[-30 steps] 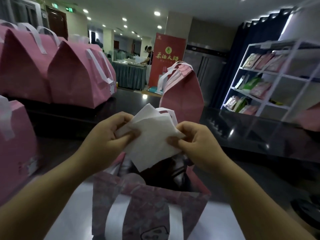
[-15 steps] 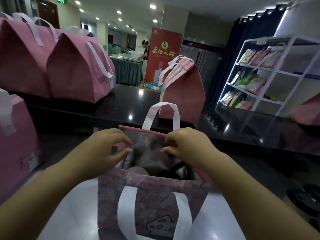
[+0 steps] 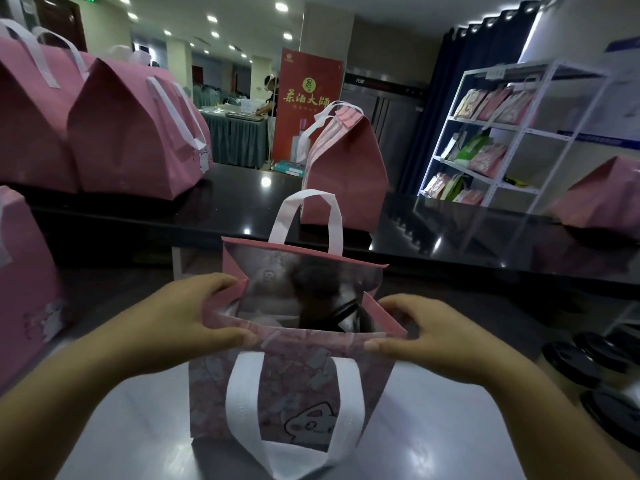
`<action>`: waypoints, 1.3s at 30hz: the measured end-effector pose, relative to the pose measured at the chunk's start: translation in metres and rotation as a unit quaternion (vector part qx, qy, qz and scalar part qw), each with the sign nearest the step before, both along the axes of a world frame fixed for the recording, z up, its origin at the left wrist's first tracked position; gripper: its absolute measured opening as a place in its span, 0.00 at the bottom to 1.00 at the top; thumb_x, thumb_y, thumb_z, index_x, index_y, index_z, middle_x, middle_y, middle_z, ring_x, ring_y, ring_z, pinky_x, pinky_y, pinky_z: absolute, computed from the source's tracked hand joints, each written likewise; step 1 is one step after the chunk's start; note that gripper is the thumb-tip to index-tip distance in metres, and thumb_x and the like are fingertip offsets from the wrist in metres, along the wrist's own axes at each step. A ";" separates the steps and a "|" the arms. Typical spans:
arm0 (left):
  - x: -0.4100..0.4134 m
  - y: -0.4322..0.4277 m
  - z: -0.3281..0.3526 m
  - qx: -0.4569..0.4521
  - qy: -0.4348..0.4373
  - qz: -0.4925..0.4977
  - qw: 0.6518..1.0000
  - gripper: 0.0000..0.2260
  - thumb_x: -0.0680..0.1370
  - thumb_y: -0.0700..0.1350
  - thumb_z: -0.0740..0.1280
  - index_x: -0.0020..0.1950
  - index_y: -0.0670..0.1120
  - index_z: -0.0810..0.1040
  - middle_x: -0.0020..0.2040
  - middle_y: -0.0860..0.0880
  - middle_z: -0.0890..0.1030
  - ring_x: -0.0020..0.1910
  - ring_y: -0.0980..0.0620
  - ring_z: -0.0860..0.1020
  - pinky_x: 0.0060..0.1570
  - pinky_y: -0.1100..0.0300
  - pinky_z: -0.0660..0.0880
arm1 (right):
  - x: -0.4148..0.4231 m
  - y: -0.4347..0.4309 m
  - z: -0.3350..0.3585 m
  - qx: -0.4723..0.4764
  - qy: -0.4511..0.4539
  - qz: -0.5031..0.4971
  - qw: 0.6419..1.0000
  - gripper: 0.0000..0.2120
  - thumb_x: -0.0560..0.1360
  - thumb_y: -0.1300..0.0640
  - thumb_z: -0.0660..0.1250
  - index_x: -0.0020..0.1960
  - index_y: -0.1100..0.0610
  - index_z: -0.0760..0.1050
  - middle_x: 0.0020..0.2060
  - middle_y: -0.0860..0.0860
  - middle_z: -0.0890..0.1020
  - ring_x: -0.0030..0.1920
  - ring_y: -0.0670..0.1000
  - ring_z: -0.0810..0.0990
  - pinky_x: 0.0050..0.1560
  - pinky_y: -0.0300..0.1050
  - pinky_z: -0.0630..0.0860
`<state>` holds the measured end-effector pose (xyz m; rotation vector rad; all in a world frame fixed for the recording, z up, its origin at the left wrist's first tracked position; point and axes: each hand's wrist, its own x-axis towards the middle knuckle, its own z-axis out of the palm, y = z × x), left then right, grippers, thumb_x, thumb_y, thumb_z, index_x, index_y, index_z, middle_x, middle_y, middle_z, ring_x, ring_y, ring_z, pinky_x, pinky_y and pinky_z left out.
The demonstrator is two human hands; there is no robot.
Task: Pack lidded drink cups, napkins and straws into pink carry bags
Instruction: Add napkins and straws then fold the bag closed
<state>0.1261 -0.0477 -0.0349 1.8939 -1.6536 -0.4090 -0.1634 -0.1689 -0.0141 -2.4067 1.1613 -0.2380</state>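
Two grips on one pink carry bag (image 3: pixel 294 375)

Your left hand (image 3: pixel 194 317) pinches the bag's left top corner: the thumb lies along the near rim and the fingers (image 3: pixel 207 284) curl over the side edge. Your right hand (image 3: pixel 440 334) does the same at the right corner, thumb on the near rim, fingers curled against the side wall. Between them the mouth stands wide open.

The bag stands upright on the pale worktop (image 3: pixel 121 427) right in front of you, with its far handle (image 3: pixel 310 195) standing up and its near handle (image 3: pixel 242 403) hanging down the front. Inside you see a dark shape (image 3: pixel 318 299) with a pale round shape (image 3: pixel 266 320) beside it; it is too dim to tell what they are.

Closed pink bags (image 3: pixel 131 133) sit on the raised black worktop (image 3: pixel 242 202) behind, and one closed bag (image 3: pixel 346 168) stands straight beyond yours. Dark round discs (image 3: pixel 571 362) lie near your right forearm.
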 end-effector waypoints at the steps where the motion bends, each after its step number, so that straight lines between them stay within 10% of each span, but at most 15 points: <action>1: -0.001 -0.001 0.000 -0.001 -0.001 -0.002 1.000 0.37 0.61 0.65 0.70 0.68 0.56 0.66 0.60 0.58 0.74 0.53 0.59 0.74 0.52 0.62 0.74 | 0.001 0.000 -0.001 0.017 -0.008 0.008 1.000 0.18 0.64 0.34 0.68 0.49 0.41 0.73 0.45 0.41 0.79 0.46 0.45 0.79 0.47 0.47 0.80; 9: -0.004 -0.006 -0.002 -0.033 -0.004 -0.002 0.999 0.15 0.72 0.45 0.71 0.56 0.56 0.76 0.45 0.62 0.76 0.44 0.62 0.77 0.33 0.73 0.72 | 0.027 0.006 -0.009 -0.063 -0.021 0.006 0.998 0.08 0.74 0.56 0.66 0.51 0.46 0.78 0.44 0.40 0.78 0.44 0.45 0.78 0.45 0.44 0.81; 14: -0.006 -0.008 -0.008 -0.057 -0.168 0.040 0.983 0.13 0.74 0.50 0.67 0.56 0.64 0.75 0.52 0.60 0.63 0.54 0.57 0.60 0.56 0.61 0.65 | 0.031 0.007 -0.017 -0.235 0.052 0.007 0.971 0.12 0.74 0.49 0.66 0.58 0.43 0.74 0.54 0.44 0.61 0.54 0.47 0.57 0.61 0.46 0.67; 22: 0.010 -0.014 0.010 0.003 -0.232 -0.041 0.972 0.14 0.70 0.58 0.67 0.49 0.77 0.69 0.73 0.64 0.41 0.71 0.53 0.33 0.69 0.45 0.38 | 0.032 -0.006 0.002 -0.199 0.116 0.039 0.972 0.11 0.71 0.50 0.68 0.51 0.39 0.74 0.74 0.42 0.44 0.73 0.53 0.34 0.70 0.58 0.39; 25: 0.015 -0.023 0.018 0.035 -0.233 -0.090 0.968 0.13 0.71 0.56 0.67 0.48 0.75 0.70 0.72 0.64 0.57 0.73 0.56 0.50 0.71 0.48 0.43 | 0.034 -0.009 0.010 -0.143 0.107 0.046 0.983 0.10 0.72 0.52 0.68 0.49 0.38 0.75 0.71 0.45 0.61 0.72 0.51 0.50 0.71 0.56 0.42; 28: 0.017 -0.026 0.020 0.013 -0.193 -0.122 0.974 0.14 0.70 0.52 0.70 0.42 0.73 0.71 0.58 0.68 0.69 0.52 0.68 0.70 0.57 0.64 0.70 | 0.032 -0.009 0.010 -0.136 0.076 0.046 0.987 0.09 0.72 0.52 0.69 0.46 0.38 0.74 0.57 0.40 0.70 0.55 0.48 0.63 0.66 0.49 0.59; 31: 0.019 -0.025 0.015 -0.037 -0.179 -0.123 0.976 0.18 0.70 0.47 0.71 0.42 0.72 0.71 0.50 0.66 0.74 0.45 0.68 0.73 0.44 0.68 0.75 | 0.031 -0.012 0.006 -0.190 0.058 0.060 0.978 0.10 0.71 0.55 0.69 0.49 0.42 0.77 0.52 0.41 0.74 0.48 0.48 0.75 0.50 0.46 0.76; 39: 0.022 -0.019 -0.005 -0.123 -0.134 -0.101 0.978 0.25 0.69 0.45 0.74 0.52 0.67 0.62 0.43 0.67 0.73 0.43 0.62 0.78 0.44 0.66 0.76 | 0.025 -0.018 -0.013 -0.260 -0.023 0.073 0.963 0.15 0.68 0.58 0.73 0.45 0.47 0.67 0.40 0.44 0.81 0.38 0.50 0.79 0.35 0.48 0.77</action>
